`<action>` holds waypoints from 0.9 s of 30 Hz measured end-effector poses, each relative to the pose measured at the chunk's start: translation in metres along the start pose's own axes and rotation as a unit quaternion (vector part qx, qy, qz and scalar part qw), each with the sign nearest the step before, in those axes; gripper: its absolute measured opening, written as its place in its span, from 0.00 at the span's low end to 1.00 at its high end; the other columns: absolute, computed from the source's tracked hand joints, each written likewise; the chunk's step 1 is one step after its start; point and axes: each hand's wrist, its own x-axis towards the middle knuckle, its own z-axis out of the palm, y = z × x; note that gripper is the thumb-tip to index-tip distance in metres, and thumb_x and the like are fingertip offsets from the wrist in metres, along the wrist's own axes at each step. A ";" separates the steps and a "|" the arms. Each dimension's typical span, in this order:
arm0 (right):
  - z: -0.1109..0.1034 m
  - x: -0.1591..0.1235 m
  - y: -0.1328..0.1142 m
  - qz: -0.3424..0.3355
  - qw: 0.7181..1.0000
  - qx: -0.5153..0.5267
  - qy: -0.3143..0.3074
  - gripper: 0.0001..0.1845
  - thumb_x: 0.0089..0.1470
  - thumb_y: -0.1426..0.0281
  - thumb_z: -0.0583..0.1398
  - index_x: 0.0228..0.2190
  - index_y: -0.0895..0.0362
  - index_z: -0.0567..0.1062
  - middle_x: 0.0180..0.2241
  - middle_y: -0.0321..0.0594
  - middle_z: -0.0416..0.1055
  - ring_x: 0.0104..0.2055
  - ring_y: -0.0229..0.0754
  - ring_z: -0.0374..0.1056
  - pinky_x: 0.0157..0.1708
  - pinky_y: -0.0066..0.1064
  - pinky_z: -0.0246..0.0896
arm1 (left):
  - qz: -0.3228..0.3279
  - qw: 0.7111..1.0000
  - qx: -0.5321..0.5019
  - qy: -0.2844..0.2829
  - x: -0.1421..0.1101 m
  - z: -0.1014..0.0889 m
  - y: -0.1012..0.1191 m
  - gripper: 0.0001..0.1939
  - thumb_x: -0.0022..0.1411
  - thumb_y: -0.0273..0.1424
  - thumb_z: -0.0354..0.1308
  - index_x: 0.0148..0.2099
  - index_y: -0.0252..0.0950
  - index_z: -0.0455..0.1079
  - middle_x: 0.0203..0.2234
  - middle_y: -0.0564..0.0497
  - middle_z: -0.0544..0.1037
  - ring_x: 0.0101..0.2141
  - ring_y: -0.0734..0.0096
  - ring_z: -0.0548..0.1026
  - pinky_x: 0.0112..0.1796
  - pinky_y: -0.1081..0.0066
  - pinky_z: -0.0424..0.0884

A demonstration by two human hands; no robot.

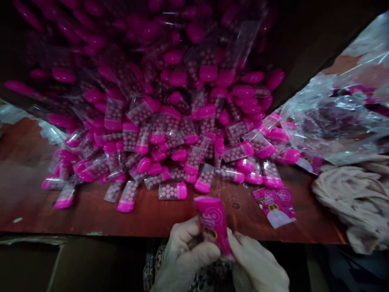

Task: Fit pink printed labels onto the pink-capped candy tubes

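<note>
Noon: dark-walled box (316, 36), the biggest thing here, shadowed within. Below it, from 9 round to 4 o'clock, reddish-brown table (24, 211), worn surface. Heap of clear containers (132, 138) with bright pink caps, full of small pinkish balls; the heap fills the box and reaches onto the table, lying every which way.

Just short of 3 o'clock: crumpled clear plastic (328, 121), dark pink showing through. Between 3 and 4: bundle of pale cloth (355, 198), folded on itself at the table edge.

6 o'clock: my left hand (187, 253) pinches a pink packet (214, 223), thumb across its lower front, fingers curled behind. Between 5 and 6: my right hand (258, 263), fingers against the packet's lower right edge; blurred, so cannot tell whether they grip or only touch. Hands close together. Packet stands nearly upright between them, printed face my way, top end seen against the table.

4 o'clock: loose printed wrapper (275, 207), pink, flat on the table, well right of the packet. 7 o'clock: single container (172, 191) on its side, cap to the right, just in front of the heap.
</note>
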 end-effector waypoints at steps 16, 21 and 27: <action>0.013 0.027 -0.004 0.138 0.983 0.119 0.027 0.12 0.53 0.70 0.62 0.41 0.56 0.79 0.23 0.35 0.77 0.20 0.35 0.72 0.22 0.21 0.71 | 0.040 0.985 0.021 0.166 0.012 -0.006 -0.010 0.09 0.51 0.34 0.66 0.32 0.33 0.79 0.25 0.48 0.81 0.28 0.70 0.75 0.35 0.72 0.70; 0.014 0.036 -0.004 0.175 0.969 0.176 -0.001 0.05 0.50 0.70 0.63 0.30 0.55 0.81 0.23 0.36 0.78 0.21 0.37 0.72 0.22 0.21 0.70 | 0.035 0.986 0.049 0.153 0.011 -0.008 -0.011 0.10 0.47 0.33 0.69 0.33 0.33 0.79 0.26 0.49 0.81 0.28 0.70 0.75 0.34 0.72 0.70; 0.018 0.035 -0.011 0.221 0.951 0.211 -0.044 0.09 0.54 0.69 0.60 0.29 0.57 0.81 0.13 0.32 0.69 0.14 0.32 0.64 0.14 0.20 0.61 | 0.025 0.983 -0.008 0.182 0.010 -0.011 -0.011 0.13 0.40 0.34 0.71 0.30 0.32 0.79 0.23 0.48 0.80 0.25 0.70 0.75 0.32 0.71 0.70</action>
